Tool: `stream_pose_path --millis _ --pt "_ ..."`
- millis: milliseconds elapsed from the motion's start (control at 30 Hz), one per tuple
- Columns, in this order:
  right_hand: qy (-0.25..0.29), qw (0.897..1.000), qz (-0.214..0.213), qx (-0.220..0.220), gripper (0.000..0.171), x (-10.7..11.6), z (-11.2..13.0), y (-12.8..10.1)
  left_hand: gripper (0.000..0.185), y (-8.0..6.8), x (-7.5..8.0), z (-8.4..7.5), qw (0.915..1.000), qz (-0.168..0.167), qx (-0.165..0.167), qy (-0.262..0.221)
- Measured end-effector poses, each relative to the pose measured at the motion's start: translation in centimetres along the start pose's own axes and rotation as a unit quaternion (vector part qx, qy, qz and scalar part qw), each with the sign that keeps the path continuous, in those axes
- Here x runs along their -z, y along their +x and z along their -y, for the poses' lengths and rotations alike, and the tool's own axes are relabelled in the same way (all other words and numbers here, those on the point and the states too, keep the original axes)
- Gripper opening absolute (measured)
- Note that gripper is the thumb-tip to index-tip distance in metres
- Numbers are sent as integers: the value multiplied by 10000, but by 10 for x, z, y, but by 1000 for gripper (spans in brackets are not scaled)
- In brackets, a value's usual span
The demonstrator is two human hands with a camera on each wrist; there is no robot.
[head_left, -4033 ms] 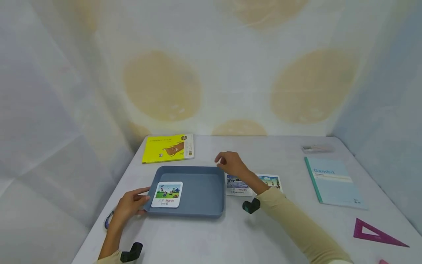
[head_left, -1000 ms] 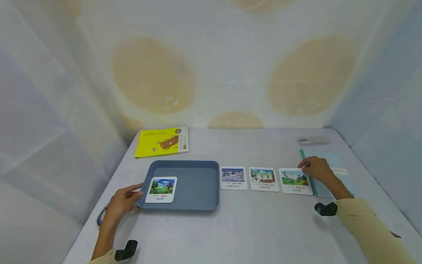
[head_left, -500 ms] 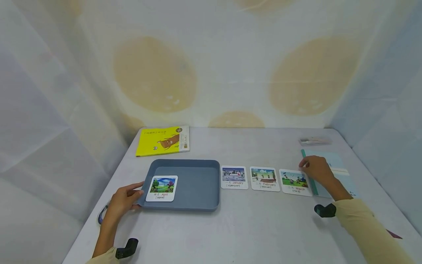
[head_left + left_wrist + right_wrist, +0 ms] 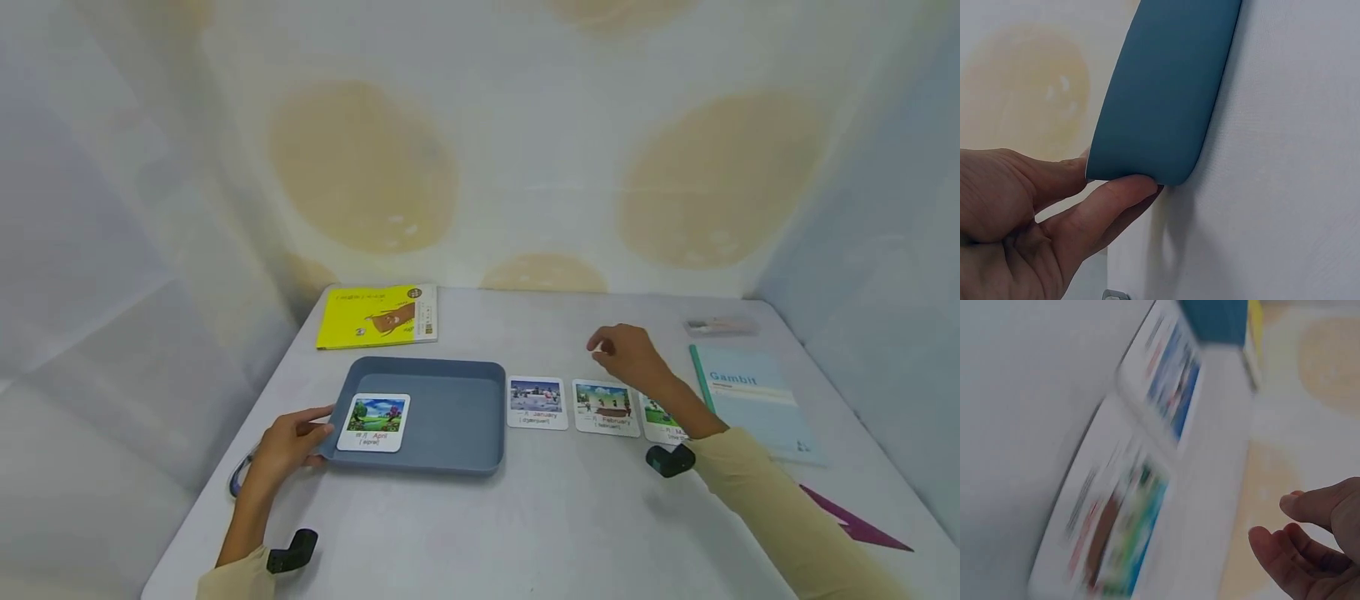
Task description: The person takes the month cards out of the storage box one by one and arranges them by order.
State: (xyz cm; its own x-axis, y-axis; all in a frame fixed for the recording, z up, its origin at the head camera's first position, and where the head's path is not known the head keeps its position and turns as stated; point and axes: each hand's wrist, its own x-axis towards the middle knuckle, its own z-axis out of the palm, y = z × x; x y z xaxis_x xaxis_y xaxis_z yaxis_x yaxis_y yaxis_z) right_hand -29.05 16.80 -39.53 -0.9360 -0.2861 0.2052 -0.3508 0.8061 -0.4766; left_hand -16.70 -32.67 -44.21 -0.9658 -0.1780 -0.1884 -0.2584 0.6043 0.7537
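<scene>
Pinched at its left edge by the left hand [image 4: 288, 442], the tray [image 4: 459, 417] is best held steady; the April card [image 4: 373, 423], just inside that edge, is best gripped by its rim. The right hand [image 4: 630, 354] is held aloft, empty, thumb and fingers parted.

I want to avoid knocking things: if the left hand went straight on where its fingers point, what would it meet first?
The tray, whose edge the left hand holds; just beyond, probably the April card, though height above it is unclear.
</scene>
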Motion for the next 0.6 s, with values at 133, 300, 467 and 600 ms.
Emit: stream_pose_path --millis 133,300,467,600 --pt "329 9980 234 480 13 -22 44 20 47 1 0 0 10000 -13 63 -59" --pt "514 9927 394 1013 14 -52 94 39 47 3 0 2 9997 -34 120 -206" --pt "470 9891 660 1228 17 -89 136 55 46 3 -2 2 9995 -91 -2 -299" --pt "490 9829 1085 1402 23 -120 161 63 45 4 -4 3 9993 -128 -57 -351"
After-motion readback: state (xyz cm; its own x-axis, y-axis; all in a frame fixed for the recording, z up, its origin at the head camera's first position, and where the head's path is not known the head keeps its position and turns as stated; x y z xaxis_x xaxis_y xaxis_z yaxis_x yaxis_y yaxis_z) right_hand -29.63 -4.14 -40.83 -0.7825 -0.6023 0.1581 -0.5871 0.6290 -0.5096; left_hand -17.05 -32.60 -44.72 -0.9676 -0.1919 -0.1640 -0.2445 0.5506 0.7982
